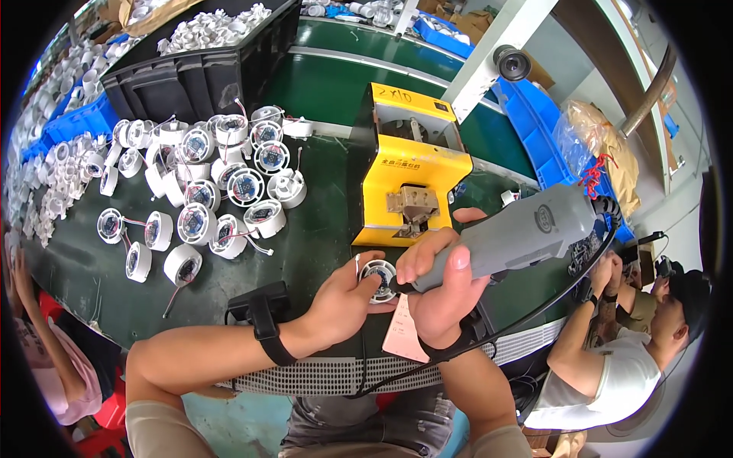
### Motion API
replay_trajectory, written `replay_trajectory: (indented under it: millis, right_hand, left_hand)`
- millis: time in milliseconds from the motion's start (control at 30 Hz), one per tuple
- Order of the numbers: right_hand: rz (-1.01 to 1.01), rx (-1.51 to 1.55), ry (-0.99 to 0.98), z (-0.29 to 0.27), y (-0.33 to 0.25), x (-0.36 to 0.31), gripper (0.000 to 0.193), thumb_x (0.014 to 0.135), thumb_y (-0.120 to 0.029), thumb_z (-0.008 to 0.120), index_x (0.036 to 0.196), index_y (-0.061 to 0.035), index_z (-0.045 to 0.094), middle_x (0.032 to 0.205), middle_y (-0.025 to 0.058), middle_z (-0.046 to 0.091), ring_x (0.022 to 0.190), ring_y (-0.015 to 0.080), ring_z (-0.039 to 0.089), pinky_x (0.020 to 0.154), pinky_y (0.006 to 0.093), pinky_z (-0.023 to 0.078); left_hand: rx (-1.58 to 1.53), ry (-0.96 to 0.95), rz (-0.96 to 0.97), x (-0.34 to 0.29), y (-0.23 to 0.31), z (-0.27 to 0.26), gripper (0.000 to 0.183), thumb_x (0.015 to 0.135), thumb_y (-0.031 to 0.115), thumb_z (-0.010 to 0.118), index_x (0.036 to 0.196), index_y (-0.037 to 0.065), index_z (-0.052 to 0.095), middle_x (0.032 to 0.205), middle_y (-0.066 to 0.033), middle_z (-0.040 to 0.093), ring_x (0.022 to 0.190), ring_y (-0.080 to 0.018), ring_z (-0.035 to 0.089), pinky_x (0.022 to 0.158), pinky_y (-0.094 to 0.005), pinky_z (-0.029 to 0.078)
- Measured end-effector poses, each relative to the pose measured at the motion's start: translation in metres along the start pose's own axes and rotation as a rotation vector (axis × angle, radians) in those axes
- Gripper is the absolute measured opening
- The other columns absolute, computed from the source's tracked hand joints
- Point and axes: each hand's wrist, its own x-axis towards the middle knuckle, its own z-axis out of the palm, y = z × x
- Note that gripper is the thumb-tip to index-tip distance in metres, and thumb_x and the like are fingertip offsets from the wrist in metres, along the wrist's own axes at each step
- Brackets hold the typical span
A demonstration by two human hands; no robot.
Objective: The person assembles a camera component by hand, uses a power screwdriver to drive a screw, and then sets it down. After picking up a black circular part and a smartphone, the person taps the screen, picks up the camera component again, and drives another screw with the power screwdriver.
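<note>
My left hand (336, 304) is closed round a small white round housing (379, 269) with a circuit board inside, near the table's front edge. The thumb lies over its face, covering part of it. In my right hand (449, 298) is a grey electric screwdriver (527, 233), lying nearly level, with its dark tip pointing left at the housing. Whether the tip touches a screw is too small to tell. A black cord runs from the tool's back end. Just beyond my hands stands a yellow machine (416, 179) with a metal fixture on its front.
Several white housings (197, 223) with boards and wires lie to the left on the green table (305, 217). Behind them stands a black crate (198, 76) of white parts. A pink card (405, 336) lies beside my right wrist. Co-workers sit at both sides, one in a white shirt (611, 382).
</note>
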Motion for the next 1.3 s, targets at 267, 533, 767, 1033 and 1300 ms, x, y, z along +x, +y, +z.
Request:
replay_trajectory:
  millis: [267, 533, 767, 1033, 1300]
  right_hand:
    - [0.016, 0.077, -0.111, -0.005, 0.009, -0.001, 0.044, 0.089, -0.031, 0.057, 0.114, -0.0025, 0.033, 0.062, 0.0081, 0.046, 0.051, 0.0174, 0.048, 0.048, 0.0304, 0.045]
    - [0.037, 0.192, -0.242, -0.012, 0.008, 0.002, 0.047, 0.091, -0.035, 0.057, 0.115, -0.0017, 0.034, 0.07, 0.0103, 0.049, 0.06, 0.0186, 0.052, 0.058, 0.0325, 0.048]
    - [0.1, -0.431, -0.427, -0.059, -0.023, 0.025, 0.052, 0.093, -0.014, 0.055, 0.139, -0.0054, 0.033, 0.112, 0.0051, 0.056, 0.094, 0.0107, 0.054, 0.081, 0.0261, 0.045]
    - [0.167, -1.195, -0.309, -0.163, 0.008, 0.095, 0.042, 0.074, -0.013, 0.073, 0.113, -0.0041, 0.06, 0.106, 0.012, 0.064, 0.099, 0.0229, 0.061, 0.087, 0.0323, 0.048]
    - [0.164, -1.414, -0.602, -0.144, 0.071, 0.118, 0.054, 0.066, -0.029, 0.077, 0.115, -0.014, 0.059, 0.104, 0.0151, 0.061, 0.102, 0.0364, 0.056, 0.089, 0.0421, 0.046]
  left_hand:
    - [0.053, 0.051, 0.031, -0.001, 0.0, 0.006, 0.033, 0.096, 0.003, 0.038, 0.127, -0.007, 0.039, 0.112, -0.0145, 0.051, 0.102, -0.0214, 0.058, 0.087, -0.0343, 0.056]
    - [0.458, -0.001, -0.046, -0.002, 0.028, -0.007, 0.027, 0.095, 0.006, 0.039, 0.12, -0.003, 0.047, 0.098, -0.0125, 0.058, 0.081, -0.0199, 0.065, 0.075, -0.032, 0.058]
    - [1.772, 0.533, 0.439, -0.032, 0.139, -0.042, 0.05, 0.078, 0.012, 0.063, 0.124, 0.0, 0.05, 0.107, -0.0267, 0.06, 0.095, -0.0412, 0.059, 0.082, -0.0459, 0.048]
    - [1.611, 0.738, 1.115, -0.055, 0.125, -0.013, 0.031, 0.079, 0.008, 0.065, 0.108, 0.002, 0.056, 0.102, -0.0173, 0.061, 0.082, -0.0349, 0.063, 0.067, -0.039, 0.051]
    - [1.562, 0.032, 1.156, -0.032, 0.049, -0.023, 0.006, 0.073, 0.005, 0.066, 0.078, 0.005, 0.062, 0.064, -0.0089, 0.061, 0.054, -0.0278, 0.059, 0.048, -0.0358, 0.047]
